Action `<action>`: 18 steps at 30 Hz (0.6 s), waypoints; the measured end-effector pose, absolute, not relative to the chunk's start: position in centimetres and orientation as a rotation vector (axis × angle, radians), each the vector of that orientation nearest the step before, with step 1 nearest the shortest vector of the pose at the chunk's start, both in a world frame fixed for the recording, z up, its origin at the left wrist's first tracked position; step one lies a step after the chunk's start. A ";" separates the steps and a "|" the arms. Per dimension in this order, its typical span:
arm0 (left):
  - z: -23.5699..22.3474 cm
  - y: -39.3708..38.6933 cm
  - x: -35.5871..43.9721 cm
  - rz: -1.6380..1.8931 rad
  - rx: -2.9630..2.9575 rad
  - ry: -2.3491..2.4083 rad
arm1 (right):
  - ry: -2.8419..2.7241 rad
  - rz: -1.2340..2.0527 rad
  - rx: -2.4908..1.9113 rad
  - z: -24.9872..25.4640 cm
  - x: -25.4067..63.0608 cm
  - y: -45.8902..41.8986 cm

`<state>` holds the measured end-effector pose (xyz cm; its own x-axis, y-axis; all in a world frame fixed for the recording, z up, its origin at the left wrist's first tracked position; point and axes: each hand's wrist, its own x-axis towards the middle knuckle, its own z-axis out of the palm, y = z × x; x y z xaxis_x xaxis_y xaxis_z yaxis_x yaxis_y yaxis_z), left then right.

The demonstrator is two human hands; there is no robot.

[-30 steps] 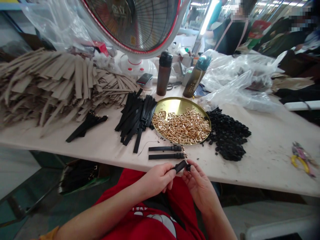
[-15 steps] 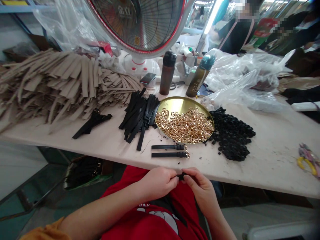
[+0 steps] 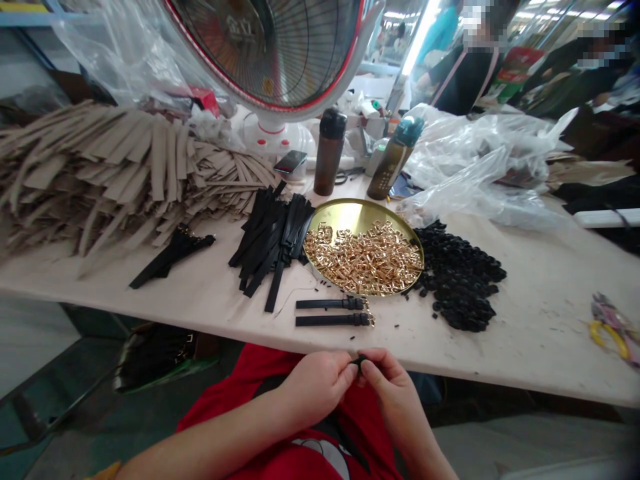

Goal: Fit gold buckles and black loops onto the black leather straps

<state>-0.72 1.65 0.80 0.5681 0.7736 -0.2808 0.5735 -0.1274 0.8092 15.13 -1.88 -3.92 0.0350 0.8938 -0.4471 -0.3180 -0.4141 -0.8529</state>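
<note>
Just beyond the table's front edge, over my lap, my left hand (image 3: 320, 381) and my right hand (image 3: 389, 381) pinch a small black strap (image 3: 359, 361) between thumbs and fingers. Most of this piece is hidden by the fingers. On the table in front of them lie two black straps with gold buckles, an upper strap (image 3: 327, 304) and a lower strap (image 3: 330, 321), side by side. Behind these, a round gold tray (image 3: 345, 211) holds a heap of gold buckles (image 3: 370, 260). Loose black straps (image 3: 267, 243) are piled left of the tray, small black loops (image 3: 460, 280) right of it.
Pliers (image 3: 613, 330) lie at the far right. A strap bundle (image 3: 173, 257) rests at left, before a large heap of beige strips (image 3: 110, 167). Two bottles, a dark one (image 3: 330, 157) and a tilted one (image 3: 395, 160), stand near a fan (image 3: 280, 53). Co-workers appear behind.
The view has shifted slightly. My hands have drawn a little closer together, and less of the black strap shows between my fingers.
</note>
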 end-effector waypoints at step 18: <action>-0.4 4.0 -1.5 0.481 1.484 1.164 | -0.844 1.592 -1.385 -3.5 13.8 1.9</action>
<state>-1.49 4.05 -0.36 0.4274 0.8532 -0.2989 0.3933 0.1222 0.9113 13.80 1.90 -3.54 -0.0342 0.9075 -0.4187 -0.1626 -0.4185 -0.8936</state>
